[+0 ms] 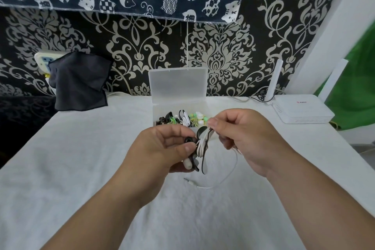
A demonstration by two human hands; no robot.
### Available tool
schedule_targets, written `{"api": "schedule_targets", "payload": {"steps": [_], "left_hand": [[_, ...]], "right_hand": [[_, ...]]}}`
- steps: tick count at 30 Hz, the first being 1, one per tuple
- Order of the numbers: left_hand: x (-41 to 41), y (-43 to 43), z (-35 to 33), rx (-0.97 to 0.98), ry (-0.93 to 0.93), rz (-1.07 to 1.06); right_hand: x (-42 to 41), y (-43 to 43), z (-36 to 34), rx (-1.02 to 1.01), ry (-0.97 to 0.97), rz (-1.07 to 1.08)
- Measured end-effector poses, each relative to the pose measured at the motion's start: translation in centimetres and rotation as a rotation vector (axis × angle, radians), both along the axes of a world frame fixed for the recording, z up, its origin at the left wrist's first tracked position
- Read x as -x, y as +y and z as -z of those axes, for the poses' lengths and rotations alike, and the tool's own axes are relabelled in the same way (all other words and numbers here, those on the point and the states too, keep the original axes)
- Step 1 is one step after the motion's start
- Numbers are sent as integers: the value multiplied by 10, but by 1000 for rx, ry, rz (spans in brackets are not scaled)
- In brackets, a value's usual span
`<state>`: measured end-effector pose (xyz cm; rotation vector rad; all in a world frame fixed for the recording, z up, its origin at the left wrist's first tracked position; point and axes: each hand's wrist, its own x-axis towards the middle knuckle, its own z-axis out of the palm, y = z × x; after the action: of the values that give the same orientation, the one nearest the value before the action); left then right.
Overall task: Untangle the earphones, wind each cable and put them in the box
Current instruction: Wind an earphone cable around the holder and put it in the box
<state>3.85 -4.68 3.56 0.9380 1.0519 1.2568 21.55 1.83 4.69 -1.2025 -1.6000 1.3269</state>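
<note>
Above the white tabletop (81, 158), just in front of the open box (157, 112), we hold the earphones (200, 147) between both hands. Left hand (162, 148) grips the earbud bundle; right hand (245, 138) pinches the white cable at the top turn. Plug (190, 182) dangles below. Best lay turns snug, feeding slack evenly. Wrists raised, palms facing inward.

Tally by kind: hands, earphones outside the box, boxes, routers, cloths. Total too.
2 hands: left hand, right hand
1 earphone set, held in both hands
1 box, lid open
1 router
1 dark cloth
Total: 6
</note>
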Motion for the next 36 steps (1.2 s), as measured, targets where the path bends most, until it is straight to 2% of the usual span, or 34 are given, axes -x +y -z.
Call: {"api": "schedule_targets", "payload": {"steps": [5, 9, 15, 21, 27, 32, 36], "left_hand": [[-2, -1, 0, 21, -131, 57], [-4, -1, -1, 15, -202, 28], [0, 4, -2, -32, -275, -210], [9, 9, -1, -51, -270, -342], [13, 11, 4, -69, -253, -407], [13, 11, 5, -67, -249, -409], [11, 9, 2, -122, -82, -441]], "right_hand": [[-2, 4, 4, 285, 175, -61], [6, -1, 15, 387, 232, -140], [18, -12, 20, 442, 119, -207], [31, -23, 22, 361, 122, -209], [37, -27, 21, 142, 43, -235], [33, -27, 16, -53, -199, -288], [29, -24, 4, -157, -364, -266]]}}
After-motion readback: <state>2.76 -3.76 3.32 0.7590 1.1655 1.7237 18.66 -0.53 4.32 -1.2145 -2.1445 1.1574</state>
